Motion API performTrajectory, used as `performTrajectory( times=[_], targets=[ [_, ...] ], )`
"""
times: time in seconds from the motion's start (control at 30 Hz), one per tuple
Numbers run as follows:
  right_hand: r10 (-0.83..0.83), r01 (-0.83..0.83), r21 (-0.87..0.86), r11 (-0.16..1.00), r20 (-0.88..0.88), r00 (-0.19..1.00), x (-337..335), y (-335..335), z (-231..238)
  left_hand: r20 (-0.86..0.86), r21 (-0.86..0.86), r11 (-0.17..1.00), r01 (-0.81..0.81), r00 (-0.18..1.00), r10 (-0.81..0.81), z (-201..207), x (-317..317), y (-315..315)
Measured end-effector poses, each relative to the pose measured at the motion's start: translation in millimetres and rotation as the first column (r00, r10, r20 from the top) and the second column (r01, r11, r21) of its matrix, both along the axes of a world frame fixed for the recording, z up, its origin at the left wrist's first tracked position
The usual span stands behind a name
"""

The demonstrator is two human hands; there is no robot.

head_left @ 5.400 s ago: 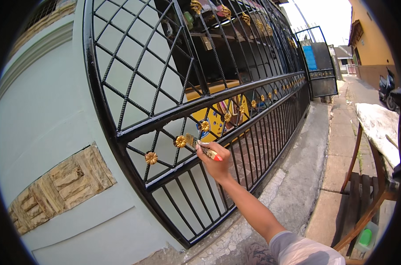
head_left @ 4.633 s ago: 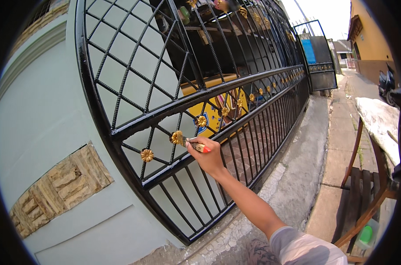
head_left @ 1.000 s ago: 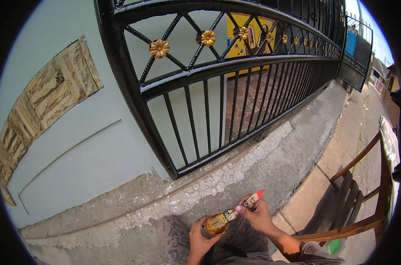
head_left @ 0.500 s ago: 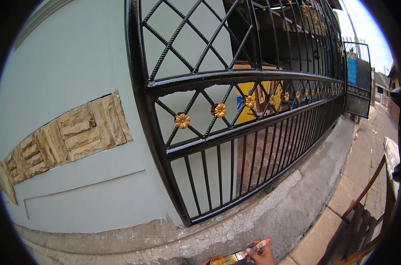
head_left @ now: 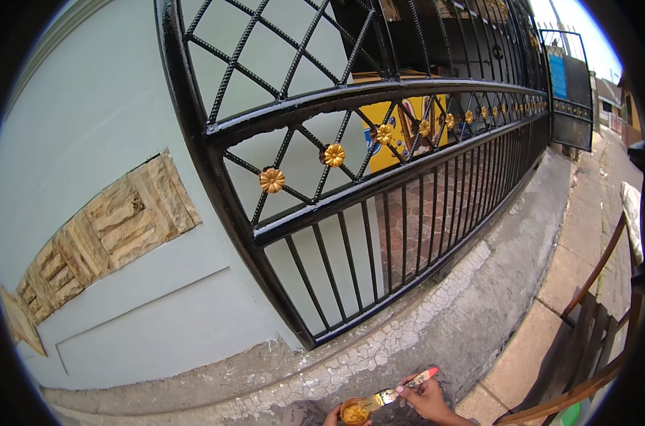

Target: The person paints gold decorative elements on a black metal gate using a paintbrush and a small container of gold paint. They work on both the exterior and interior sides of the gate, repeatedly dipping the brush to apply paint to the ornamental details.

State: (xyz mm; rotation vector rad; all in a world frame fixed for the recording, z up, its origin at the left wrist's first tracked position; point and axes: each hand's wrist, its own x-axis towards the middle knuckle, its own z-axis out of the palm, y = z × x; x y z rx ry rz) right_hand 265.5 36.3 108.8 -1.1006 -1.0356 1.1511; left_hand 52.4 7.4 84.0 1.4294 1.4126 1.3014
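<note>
At the lower edge, my left hand [head_left: 332,416] is closed round the side of a small round cup of gold paint [head_left: 353,411]; only part of the hand shows. My right hand [head_left: 427,400] grips a paintbrush [head_left: 387,396] with a red-tipped handle. Its yellowed bristles lie at the cup's right rim. Beyond my hands stands a black metal gate [head_left: 294,234] with a lattice band. Gold flower ornaments [head_left: 334,155] run along that band, the nearest one at its left end. Neither hand touches the gate.
A pale wall [head_left: 123,298] with a stone inlay [head_left: 116,220] rises on the left. Cracked concrete [head_left: 436,312] runs along the gate's foot. On the right is a wooden bench [head_left: 585,355] with curved arms, beside tan paving [head_left: 542,334]. A yellow panel [head_left: 400,128] shows behind the bars.
The view has tilted down and turned slightly right, so the gate sits higher and further left. More of the cup, both hands and the bench shows. The brush remains at the cup.
</note>
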Motion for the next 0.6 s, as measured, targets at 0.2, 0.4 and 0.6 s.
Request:
performTrajectory(
  times=[0.2, 0.4, 0.6],
  targets=[
    [0.048, -0.067, -0.097, 0.993, -0.188, 0.981, 15, 19, -23, -0.048, 0.005, 1.000, -0.029, 0.998, 0.029, -4, 3, 1],
    [0.043, -0.046, -0.018, 0.999, -0.150, 0.988, 19, 23, -38, -0.027, -0.028, 0.999, -0.025, 0.999, 0.024, 8, 5, -2],
    [-0.006, 0.004, -0.007, 1.000, -0.172, 0.985, 28, 28, -20, 0.104, -0.049, 0.999, 0.016, 0.995, -0.010, 27, 10, -1]
  ],
)
